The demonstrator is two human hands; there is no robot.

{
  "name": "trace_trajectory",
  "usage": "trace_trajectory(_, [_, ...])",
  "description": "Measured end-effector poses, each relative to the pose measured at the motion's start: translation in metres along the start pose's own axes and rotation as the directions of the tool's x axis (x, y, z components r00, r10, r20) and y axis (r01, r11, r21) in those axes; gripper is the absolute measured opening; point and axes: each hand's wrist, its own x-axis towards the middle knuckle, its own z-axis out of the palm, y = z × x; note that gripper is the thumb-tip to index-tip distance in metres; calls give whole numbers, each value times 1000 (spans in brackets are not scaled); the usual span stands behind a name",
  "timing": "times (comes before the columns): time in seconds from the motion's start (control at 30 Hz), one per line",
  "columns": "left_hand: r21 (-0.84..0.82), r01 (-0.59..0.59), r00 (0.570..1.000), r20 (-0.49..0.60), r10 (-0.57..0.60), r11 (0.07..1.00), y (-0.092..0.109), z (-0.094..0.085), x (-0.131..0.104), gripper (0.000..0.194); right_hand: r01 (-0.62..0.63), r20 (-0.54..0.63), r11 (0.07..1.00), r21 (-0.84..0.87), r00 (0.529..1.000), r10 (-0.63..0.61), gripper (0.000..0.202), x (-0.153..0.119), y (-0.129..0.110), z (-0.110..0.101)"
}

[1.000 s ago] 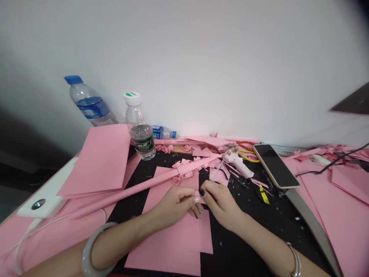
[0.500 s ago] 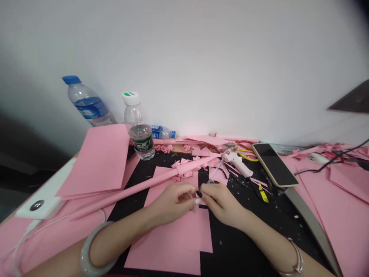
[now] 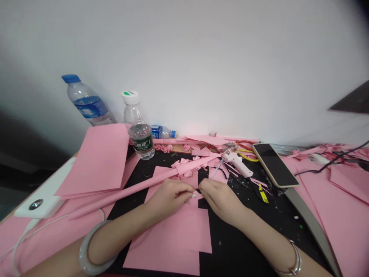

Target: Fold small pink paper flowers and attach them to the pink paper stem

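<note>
Over the pink sheets, my left hand (image 3: 172, 197) and my right hand (image 3: 221, 201) meet with fingertips nearly touching. Both pinch a small piece of pink paper (image 3: 198, 196), mostly hidden by the fingers, so its shape is hard to make out. Below them, flat pink paper sheets (image 3: 168, 246) lie on the black mat (image 3: 230, 246). Just beyond my hands, a long rolled pink paper tube (image 3: 152, 182) runs diagonally beside folded paper flowers (image 3: 187, 174). A white glue gun (image 3: 238, 163) rests on its side behind my right hand.
A phone (image 3: 275, 164) lies to the right, near black cables and more pink sheets (image 3: 343, 215). On the left are a stack of pink paper (image 3: 95, 161), a white device (image 3: 43, 206) with a cord, and a water bottle (image 3: 141, 138). A wall (image 3: 219, 69) closes off the back.
My left fingers have shifted slightly and bent more around the small paper piece. My right hand has turned a little, its fingers curling in. The surrounding things stay put.
</note>
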Motion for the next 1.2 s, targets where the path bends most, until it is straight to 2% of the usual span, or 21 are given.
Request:
trace_trajectory(0.13, [-148,96,995,24,-94,984,2,2,-1,21,-28,-11,999,36,1000,28,21,-1,-1,-1])
trace_trajectory(0.3, [-353,216,976,87,-197,911,5,5,-1,18,-47,-4,996,71,999,47,22,-1,-2,0])
trace_trajectory(0.47, [-353,245,969,115,-218,903,8,3,0,14,12,-50,994,107,999,-6,25,-1,0,1])
trace_trajectory(0.57, [-361,263,965,122,-234,895,8,2,1,18,42,-59,994,96,998,-36,25,-1,1,2])
trace_trajectory(0.83, [-466,297,953,204,-226,834,8,1,2,18,37,-70,995,95,997,-30,28,0,-1,2])
trace_trajectory(0.93, [-475,264,965,132,-229,840,7,1,2,18,-58,-139,984,168,987,82,18,0,1,2])
trace_trajectory(1.07, [-364,222,969,-24,-248,904,7,-1,2,18,-173,-264,943,284,932,250,11,0,2,2])
trace_trajectory(1.2, [-308,171,975,-84,-206,936,8,-2,0,14,-166,-228,901,400,934,274,9,1,0,6])
